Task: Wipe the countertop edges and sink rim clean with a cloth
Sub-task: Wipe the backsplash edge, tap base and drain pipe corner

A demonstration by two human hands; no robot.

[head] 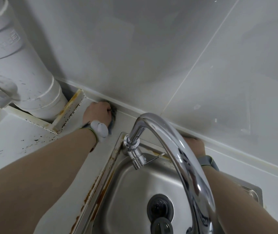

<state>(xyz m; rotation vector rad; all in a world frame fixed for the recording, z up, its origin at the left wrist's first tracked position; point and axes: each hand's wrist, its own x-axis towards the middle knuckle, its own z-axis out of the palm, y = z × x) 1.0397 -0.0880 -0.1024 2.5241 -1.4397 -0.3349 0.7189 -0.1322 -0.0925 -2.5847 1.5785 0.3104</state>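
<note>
Plainly, the risks run from the big fixtures down to the cloth.

Wall (pixel 151 56): glossy tile meeting the countertop at a pale sealant strip (pixel 129 108); hard scrubbing along that seam could lift or tear the strip.

Drain pipe (pixel 16 65): stands just left of the working corner in a stained cut-out; a stroke carried too far left would knock knuckles on the cut-out's raised edge.

Countertop (pixel 16 149): speckled with dark spots and rust-coloured marks, so a dirty cloth may smear them rather than lift them.

Sink (pixel 134 183): its left rim carries a long rust streak, not yet wiped by the look of it, and grime pushed off the counter could drop into the bowl.

Faucet (pixel 168 132): arches between the two arms; a forearm swung inward would strike it.

Right hand (pixel 196 146): largely hidden behind the faucet; it seems pressed flat on the counter by the wall as a brace, though I cannot tell its fingers' spread. On a wet surface it could slip.

Left hand (pixel 98 114): curled shut, clamping the cloth into the back corner.

Cloth (pixel 113 115): dark, bunched, mostly under the fingers, touching the wall seam; so bunched, it may skip the crevice.
</note>
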